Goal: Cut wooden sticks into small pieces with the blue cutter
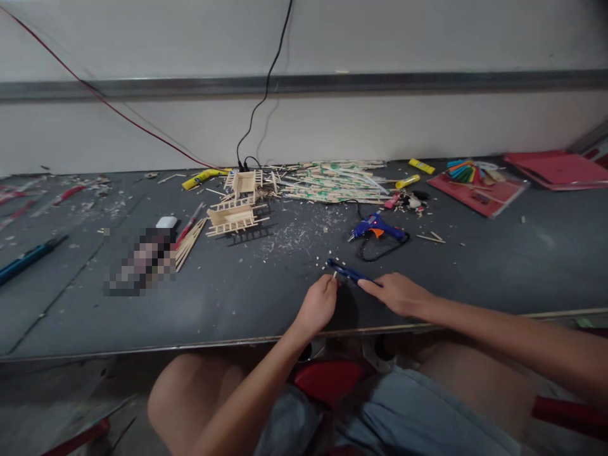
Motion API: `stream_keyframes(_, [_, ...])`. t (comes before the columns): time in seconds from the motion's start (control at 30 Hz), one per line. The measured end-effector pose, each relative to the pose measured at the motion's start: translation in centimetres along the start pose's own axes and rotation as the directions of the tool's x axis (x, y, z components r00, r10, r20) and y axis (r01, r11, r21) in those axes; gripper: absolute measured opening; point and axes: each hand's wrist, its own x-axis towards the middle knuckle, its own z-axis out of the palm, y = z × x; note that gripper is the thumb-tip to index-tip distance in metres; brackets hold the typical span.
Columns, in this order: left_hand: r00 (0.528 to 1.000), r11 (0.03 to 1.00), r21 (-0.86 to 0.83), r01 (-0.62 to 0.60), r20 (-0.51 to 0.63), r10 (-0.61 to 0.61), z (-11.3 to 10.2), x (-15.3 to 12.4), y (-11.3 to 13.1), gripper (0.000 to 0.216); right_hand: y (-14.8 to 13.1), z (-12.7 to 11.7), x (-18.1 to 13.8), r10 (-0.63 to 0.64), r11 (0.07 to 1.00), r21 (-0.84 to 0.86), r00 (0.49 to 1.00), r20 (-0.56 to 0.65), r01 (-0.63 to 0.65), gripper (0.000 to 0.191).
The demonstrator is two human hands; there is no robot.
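Note:
My left hand (320, 303) is closed near the table's front edge, pinching a thin wooden stick (335, 275) whose pale tip shows above the fingers. To its right, my right hand (401, 292) is wrapped round the handles of blue pliers (350, 272). Their jaws point left, close by the stick's tip; whether they touch it I cannot tell. Small cut wood bits lie around the jaws. Just beyond sits a blue glue gun (377, 226) with an orange trigger and a small red light.
Two small stick-built wooden models (232, 217) stand left of centre, beside loose sticks (190, 246). Green-marked sticks (332, 180) are heaped by the wall. Red folders (558, 170) lie far right, a blue pen-like tool (28, 258) far left. Black cable (266, 95) hangs down the wall.

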Motion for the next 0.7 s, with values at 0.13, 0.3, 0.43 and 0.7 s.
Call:
stream_keyframes(0.13, [0.993, 0.998, -0.006, 0.056, 0.100, -0.055, -0.3, -0.1, -0.1, 0.032, 1.0, 0.0, 0.2, 0.022, 1.000, 0.008, 1.000, 0.018, -0.022, 0.073])
stream_keyframes(0.3, [0.990, 0.998, 0.063, 0.005, 0.141, -0.014, -1.4, 0.3, 0.2, 0.032, 2.3, -0.7, 0.0, 0.048, 0.997, 0.065, 0.998, 0.037, -0.050, 0.071])
stream_keyframes(0.43, [0.990, 0.948, 0.291, -0.133, -0.008, 0.141, -4.1, 1.9, 0.8, 0.029, 3.4, -0.9, -0.1, 0.087, 0.982, 0.160, 0.994, 0.070, -0.097, 0.068])
stream_keyframes(0.7, [0.933, 0.798, 0.601, 0.037, -0.307, 0.187, -10.2, 11.6, 2.2, 0.018, 4.3, -0.4, 0.3, 0.083, 0.956, 0.271, 0.990, 0.115, -0.112, 0.065])
